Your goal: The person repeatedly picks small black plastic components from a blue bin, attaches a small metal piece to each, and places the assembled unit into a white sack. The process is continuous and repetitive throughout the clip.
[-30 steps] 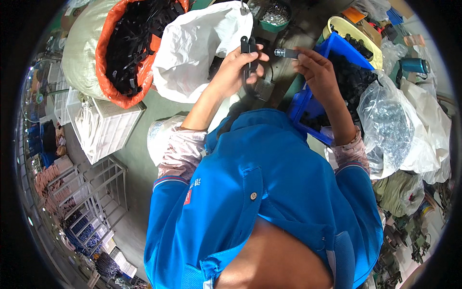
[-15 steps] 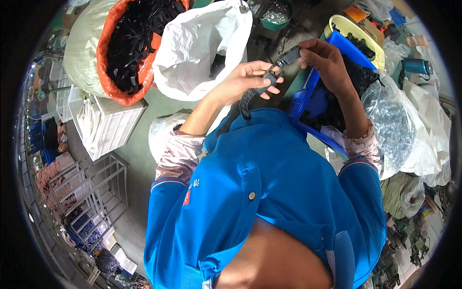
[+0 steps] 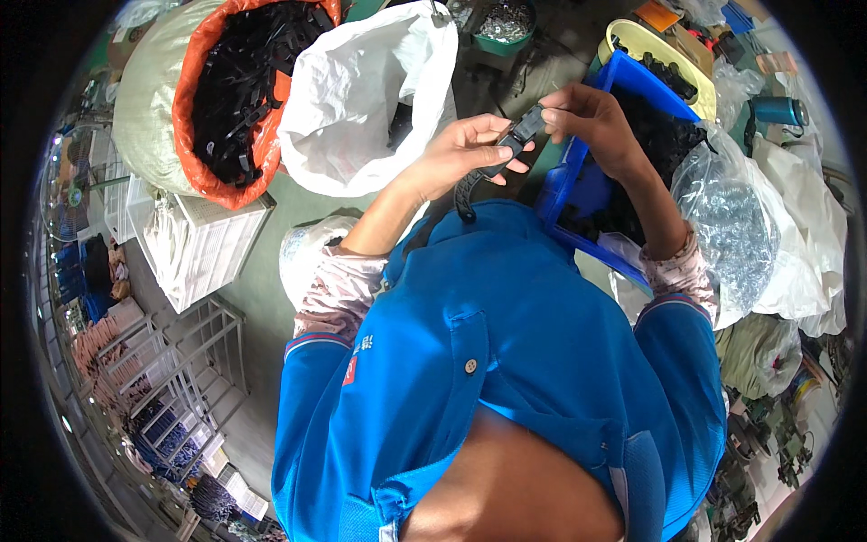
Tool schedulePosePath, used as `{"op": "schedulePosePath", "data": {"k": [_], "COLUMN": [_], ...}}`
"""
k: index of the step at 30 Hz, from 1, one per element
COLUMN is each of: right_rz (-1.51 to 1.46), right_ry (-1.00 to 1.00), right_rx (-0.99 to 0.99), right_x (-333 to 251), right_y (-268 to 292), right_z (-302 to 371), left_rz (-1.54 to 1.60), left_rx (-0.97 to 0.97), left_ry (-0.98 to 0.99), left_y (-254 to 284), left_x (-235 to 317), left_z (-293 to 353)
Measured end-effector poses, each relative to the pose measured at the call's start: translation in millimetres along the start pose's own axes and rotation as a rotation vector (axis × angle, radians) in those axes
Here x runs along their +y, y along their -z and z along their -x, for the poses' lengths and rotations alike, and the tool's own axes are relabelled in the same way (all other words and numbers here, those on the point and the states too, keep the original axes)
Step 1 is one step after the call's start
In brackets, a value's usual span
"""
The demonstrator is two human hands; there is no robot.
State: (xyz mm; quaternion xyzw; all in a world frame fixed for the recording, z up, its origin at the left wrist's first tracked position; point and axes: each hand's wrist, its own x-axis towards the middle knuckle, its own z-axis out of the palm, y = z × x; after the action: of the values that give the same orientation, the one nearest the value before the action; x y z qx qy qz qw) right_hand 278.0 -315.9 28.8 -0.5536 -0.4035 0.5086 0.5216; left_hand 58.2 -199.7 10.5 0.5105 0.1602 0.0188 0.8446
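My left hand [image 3: 452, 155] is closed around a black ribbed plastic strap [image 3: 465, 194], whose curved end hangs down below the palm. A small dark buckle-like piece [image 3: 524, 126] sits at the strap's upper end, in line with it. With thumb and fingertips, my right hand [image 3: 591, 126] pinches the far end of that dark piece. The two parts touch; whether they are locked together I cannot tell. Both hands are in front of my chest, between a white sack [image 3: 312, 135] and a blue crate [image 3: 551, 194] holding black parts.
An orange-lined bag [image 3: 185, 135] full of black plastic pieces stands left of the white sack. Beyond my hands is a green bowl [image 3: 506, 47] of small metal parts. A yellow basin [image 3: 707, 95] adjoins the blue crate. White crate [image 3: 230, 244] and metal rack [image 3: 237, 339] stand left.
My right hand has moved slightly left and down, bringing the dark piece against the strap's end. Before, it was held angled with a gap. My left hand keeps its grip.
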Motion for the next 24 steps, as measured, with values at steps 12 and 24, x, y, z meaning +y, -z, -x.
{"op": "schedulePosePath", "data": {"k": [12, 24], "right_rz": [0.006, -0.015], "right_ry": [-0.03, 0.037], "right_rx": [0.054, 0.102], "right_x": [3.4, 21.2], "right_y": [-4.1, 2.6], "right_z": [7.7, 21.8], "left_rz": [-0.096, -0.426], "left_rx": [0.0, 0.172], "left_ry": [-0.034, -0.096], "left_y": [-1.9, -23.7], "left_x": [-3.8, 5.2], "left_z": [-14.2, -36.8]}}
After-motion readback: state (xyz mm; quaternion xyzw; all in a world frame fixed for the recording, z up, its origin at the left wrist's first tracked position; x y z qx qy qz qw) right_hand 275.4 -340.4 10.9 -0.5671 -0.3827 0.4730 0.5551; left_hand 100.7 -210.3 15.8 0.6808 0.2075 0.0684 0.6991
